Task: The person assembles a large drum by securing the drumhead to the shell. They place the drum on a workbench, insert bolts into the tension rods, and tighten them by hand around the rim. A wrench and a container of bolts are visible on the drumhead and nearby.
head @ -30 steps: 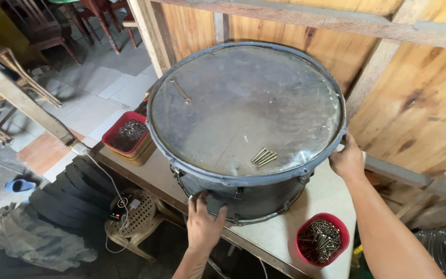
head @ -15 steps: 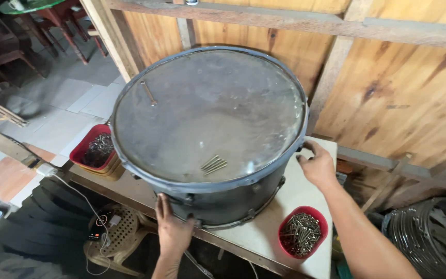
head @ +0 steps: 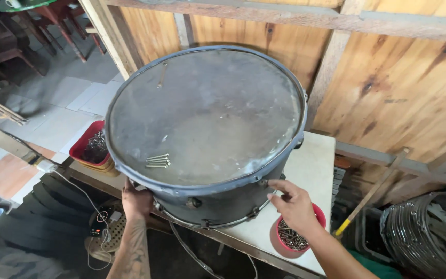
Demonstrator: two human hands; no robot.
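Note:
A large dark drum (head: 218,204) with a grey translucent head (head: 207,113) and a metal hoop stands on a pale workbench (head: 313,165). A few loose metal rods (head: 157,161) lie on the head near its front edge. My left hand (head: 138,201) grips the drum's lower front-left side under the hoop. At the front-right of the shell my right hand (head: 294,204) has its fingers at a tension lug just below the hoop.
A red bowl of metal screws (head: 291,238) sits on the bench under my right hand. Another red tub of hardware (head: 93,147) stands at the left. A wooden plank wall (head: 398,88) rises behind. Stacked metal hoops (head: 429,232) lie at the lower right.
My right hand has left the drum's far right rim and come round to the front-right lug. The view has shifted, so the drum looks closer and more central.

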